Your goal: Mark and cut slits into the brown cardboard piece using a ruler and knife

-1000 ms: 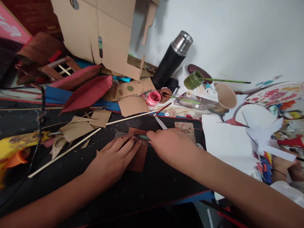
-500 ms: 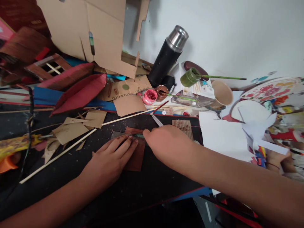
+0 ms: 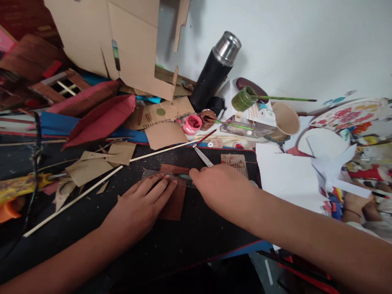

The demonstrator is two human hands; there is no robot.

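My left hand [image 3: 147, 200] lies with its fingers stretched out over a flat see-through strip, perhaps a ruler [image 3: 147, 174], pressing it onto a reddish-brown painted card [image 3: 175, 204]. A narrow brown edge of card [image 3: 174, 168] shows beyond the strip. Close to the strip's right end, my right hand [image 3: 228, 188] is closed with the thumb forward. Whatever it grips is hidden by the hand; a small greenish bit shows beside the thumb. Just beyond that hand lie a metal blade, apparently of scissors [image 3: 203, 157], and a piece of corrugated card [image 3: 234, 162].
Cardboard scraps [image 3: 90, 169], a thin wooden stick [image 3: 73, 200] and a yellow glue gun [image 3: 21, 188] lie left. Behind stand open pink paint [image 3: 192, 123], brown paint [image 3: 208, 118], a green jar [image 3: 244, 99] and a black flask [image 3: 211, 75]. White paper [image 3: 281, 175] lies right. Another person's hand [image 3: 352, 208] shows far right.
My right hand has slid slightly to the right along the strip, showing more of the brown edge. My left hand stays pressed in place.
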